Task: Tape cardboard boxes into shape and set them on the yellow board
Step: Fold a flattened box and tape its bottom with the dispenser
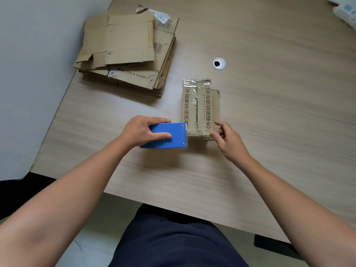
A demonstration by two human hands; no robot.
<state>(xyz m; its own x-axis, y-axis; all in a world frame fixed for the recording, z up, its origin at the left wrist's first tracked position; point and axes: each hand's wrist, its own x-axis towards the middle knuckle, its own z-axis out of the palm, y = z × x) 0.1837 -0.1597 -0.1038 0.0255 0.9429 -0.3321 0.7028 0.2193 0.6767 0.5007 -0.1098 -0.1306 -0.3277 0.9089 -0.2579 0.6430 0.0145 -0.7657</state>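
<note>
A small cardboard box (199, 108) with printed Chinese characters and shiny clear tape over its top stands on the wooden table (269, 112). My left hand (142, 132) grips a blue tape dispenser (165, 136), whose toothed edge touches the box's near left corner. My right hand (228, 140) sits at the box's near right corner, fingertips pinching or touching the box edge there; whether it grips tape I cannot tell. No yellow board is in view.
A stack of flattened cardboard boxes (127, 53) lies at the table's far left corner. A round cable grommet (219, 63) is set in the table beyond the box. White objects (344, 10) sit at the far right corner. The table's front edge runs close to my lap.
</note>
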